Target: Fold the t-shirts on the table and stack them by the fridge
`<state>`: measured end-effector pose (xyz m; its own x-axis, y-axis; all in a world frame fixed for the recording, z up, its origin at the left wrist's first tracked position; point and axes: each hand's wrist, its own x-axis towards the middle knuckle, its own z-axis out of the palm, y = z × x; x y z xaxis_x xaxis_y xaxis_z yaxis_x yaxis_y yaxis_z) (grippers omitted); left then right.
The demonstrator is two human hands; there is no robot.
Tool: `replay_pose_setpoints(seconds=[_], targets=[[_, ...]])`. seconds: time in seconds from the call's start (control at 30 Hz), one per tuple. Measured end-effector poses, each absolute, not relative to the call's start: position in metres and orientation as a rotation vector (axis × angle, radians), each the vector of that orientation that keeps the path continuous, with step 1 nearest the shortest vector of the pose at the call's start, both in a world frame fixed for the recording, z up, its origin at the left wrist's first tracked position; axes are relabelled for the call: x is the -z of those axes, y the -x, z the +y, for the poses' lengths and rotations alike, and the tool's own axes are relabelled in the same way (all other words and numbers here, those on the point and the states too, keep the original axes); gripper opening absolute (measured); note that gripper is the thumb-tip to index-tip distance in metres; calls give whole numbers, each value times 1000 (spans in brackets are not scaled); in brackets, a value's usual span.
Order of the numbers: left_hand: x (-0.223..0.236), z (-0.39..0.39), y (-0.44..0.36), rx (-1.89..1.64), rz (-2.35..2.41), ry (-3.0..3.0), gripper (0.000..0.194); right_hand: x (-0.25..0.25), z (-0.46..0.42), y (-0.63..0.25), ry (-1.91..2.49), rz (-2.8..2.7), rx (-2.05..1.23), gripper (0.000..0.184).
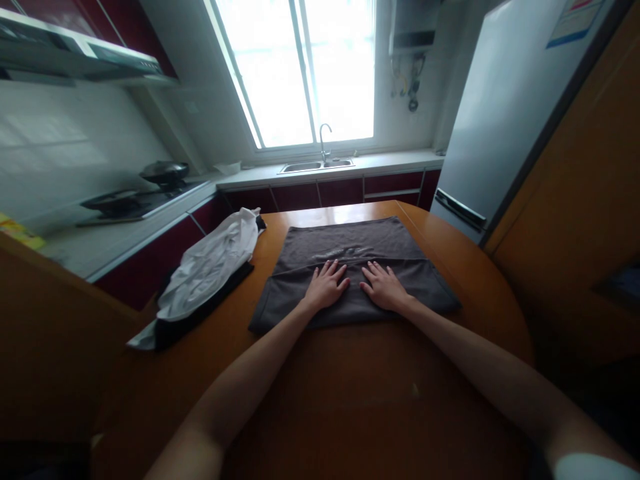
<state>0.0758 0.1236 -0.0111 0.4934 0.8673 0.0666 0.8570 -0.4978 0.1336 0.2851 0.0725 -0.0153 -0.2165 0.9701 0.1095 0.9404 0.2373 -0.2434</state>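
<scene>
A dark grey piece of clothing [345,237], perhaps a shirt, lies flat on the wooden table, its near part folded over towards the far side. A pale print shows just beyond the fold's edge. My left hand [326,285] presses flat on the folded layer, fingers spread, left of the middle. On the same layer, to the right, my right hand [385,287] also lies flat with its fingers apart. Neither hand grips the cloth. Whatever is under the folded layer is hidden.
White and black clothes [210,267] lie in a heap at the table's left side. The round wooden table [350,387] has a curved edge. Beyond it stand a counter with a sink [303,167], a stove with pans [165,173] at left, and a fridge [515,107] at right.
</scene>
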Motion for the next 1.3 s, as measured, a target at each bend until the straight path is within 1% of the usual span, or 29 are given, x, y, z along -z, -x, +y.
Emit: replay_pose_setpoints(seconds=[0.1,0.2,0.3,0.4,0.47,0.6,0.77,0.9,1.0,1.13,1.23,1.3], targets=[[10,123,-76,-192,1526,-2640,62,10,74,-290,1790,-2226,-210,60],[9,123,-76,-188,1528,-2633,62,6,79,-307,1820,-2132,-69,61],[8,122,-77,-182,1530,-2629,62,11,86,-329,1973,-2033,45,65],[8,122,-77,-176,1529,-2634,63,19,94,-346,2152,-1982,-82,72],[9,123,-77,-172,1530,-2637,63,22,98,-352,2164,-1987,-152,73],[11,125,-75,-175,1535,-2647,64,20,102,-363,2132,-1934,-113,73],[15,125,-75,-190,1516,-2634,64,23,105,-380,2257,-1861,-130,72],[13,131,-74,-246,1473,-2538,62,26,105,-378,2177,-1861,-41,69],[-4,140,-64,-396,1431,-2389,60,17,104,-377,2079,-1820,-43,66],[-52,140,-35,-645,1212,-2282,66,-18,100,-386,1879,-1714,-64,64],[-84,121,-7,-669,1093,-2268,68,-43,92,-391,1724,-1657,-58,61],[-90,104,14,-635,1066,-2331,63,-46,82,-388,1675,-1695,-48,59]])
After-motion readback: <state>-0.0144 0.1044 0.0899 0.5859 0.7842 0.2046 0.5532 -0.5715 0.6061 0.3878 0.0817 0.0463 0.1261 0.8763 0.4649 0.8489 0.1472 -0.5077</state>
